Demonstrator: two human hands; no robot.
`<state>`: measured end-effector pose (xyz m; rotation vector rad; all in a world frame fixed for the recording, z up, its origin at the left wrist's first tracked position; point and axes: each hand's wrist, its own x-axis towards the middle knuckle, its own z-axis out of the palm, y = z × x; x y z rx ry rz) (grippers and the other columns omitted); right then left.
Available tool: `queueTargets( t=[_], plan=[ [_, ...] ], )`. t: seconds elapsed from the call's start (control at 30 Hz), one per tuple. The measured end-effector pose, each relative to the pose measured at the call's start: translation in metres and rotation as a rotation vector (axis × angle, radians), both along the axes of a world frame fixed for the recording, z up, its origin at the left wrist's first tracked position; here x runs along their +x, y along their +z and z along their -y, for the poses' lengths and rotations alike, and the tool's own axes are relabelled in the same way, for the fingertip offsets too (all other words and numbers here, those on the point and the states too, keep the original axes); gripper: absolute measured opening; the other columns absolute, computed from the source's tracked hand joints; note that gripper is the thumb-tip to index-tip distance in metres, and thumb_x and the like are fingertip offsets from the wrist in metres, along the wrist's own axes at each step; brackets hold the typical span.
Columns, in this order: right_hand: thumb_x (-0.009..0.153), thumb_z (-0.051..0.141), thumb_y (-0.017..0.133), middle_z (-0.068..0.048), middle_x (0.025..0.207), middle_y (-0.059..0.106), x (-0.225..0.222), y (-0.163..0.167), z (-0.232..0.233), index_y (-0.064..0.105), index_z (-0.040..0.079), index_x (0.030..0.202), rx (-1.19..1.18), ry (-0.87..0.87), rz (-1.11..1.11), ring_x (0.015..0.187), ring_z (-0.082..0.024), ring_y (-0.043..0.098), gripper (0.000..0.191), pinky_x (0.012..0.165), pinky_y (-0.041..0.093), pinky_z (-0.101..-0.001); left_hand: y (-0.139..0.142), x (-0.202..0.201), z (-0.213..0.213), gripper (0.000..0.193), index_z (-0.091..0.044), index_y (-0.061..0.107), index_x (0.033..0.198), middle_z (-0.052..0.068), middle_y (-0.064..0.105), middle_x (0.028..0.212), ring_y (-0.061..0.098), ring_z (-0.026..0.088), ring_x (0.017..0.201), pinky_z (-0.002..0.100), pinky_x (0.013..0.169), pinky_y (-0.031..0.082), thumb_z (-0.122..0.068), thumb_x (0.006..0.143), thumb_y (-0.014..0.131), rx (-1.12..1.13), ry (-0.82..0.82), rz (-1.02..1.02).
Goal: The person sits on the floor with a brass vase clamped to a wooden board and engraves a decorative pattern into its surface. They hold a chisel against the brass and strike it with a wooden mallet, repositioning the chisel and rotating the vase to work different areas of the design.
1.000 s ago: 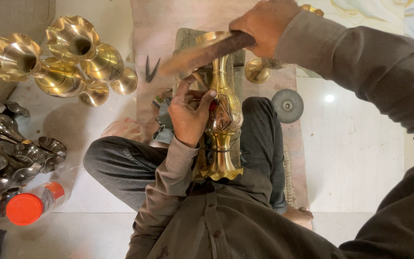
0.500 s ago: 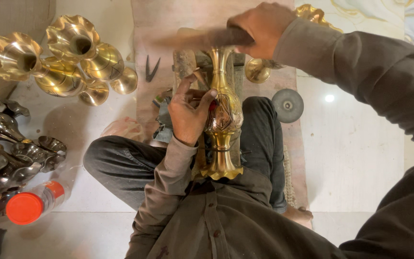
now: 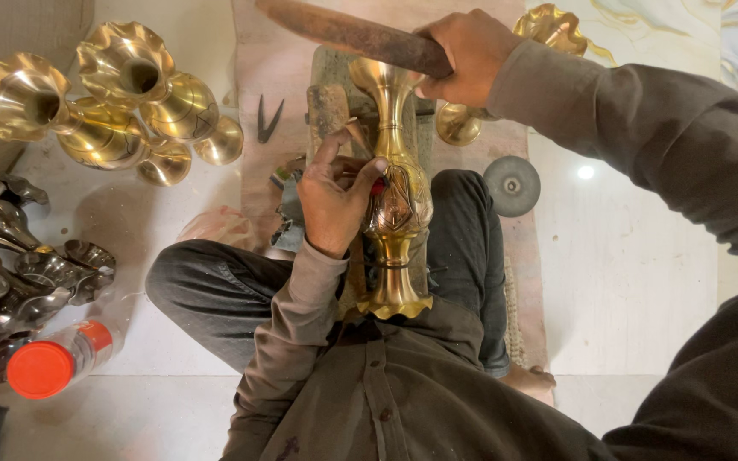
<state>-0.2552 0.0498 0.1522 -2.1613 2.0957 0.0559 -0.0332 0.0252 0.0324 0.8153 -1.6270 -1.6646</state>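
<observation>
Brass vase (image 3: 393, 183) lies lengthwise across the seated person's lap, long axis running away from the body: flared foot nearest the torso, neck and mouth pointing far, under the right hand. It looks rigid, heavy and polished, so probably slippery; the slim neck or stem gives the surest hold. Wooden mallet (image 3: 354, 36) extends left from the right hand (image 3: 463, 53), which is clenched around its handle. Left hand (image 3: 335, 198) presses against the vase belly, fingertips pinching a small tool. Finished brass vases (image 3: 104, 102) stand further left.
</observation>
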Motion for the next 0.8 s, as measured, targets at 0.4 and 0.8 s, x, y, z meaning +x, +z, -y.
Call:
queueTargets(
  t=[0.4, 0.8],
  plan=[
    [0.084, 0.027, 0.082, -0.010, 0.093, 0.077, -0.0019, -0.0036, -0.0032, 0.075, 0.016, 0.113, -0.033, 0.010, 0.035, 0.079, -0.031, 0.074, 0.032, 0.072, 0.058, -0.0470, 0.0002, 0.0003, 0.0020, 0.052, 0.005, 0.057, 0.134, 0.016, 0.078, 0.086, 0.075, 0.013, 0.073, 0.025, 0.062, 0.061, -0.010, 0.091, 0.081, 0.001, -0.015, -0.016],
    [0.085, 0.026, 0.081, -0.013, 0.091, 0.075, -0.0012, -0.0061, -0.0042, 0.073, 0.014, 0.116, 0.053, 0.028, -0.089, 0.078, -0.033, 0.074, 0.035, 0.073, 0.058, -0.0467, -0.0027, 0.0030, 0.0031, 0.049, 0.006, 0.060, 0.132, 0.014, 0.079, 0.085, 0.075, 0.013, 0.072, 0.025, 0.062, 0.060, -0.011, 0.091, 0.080, -0.043, -0.014, 0.002]
  ],
)
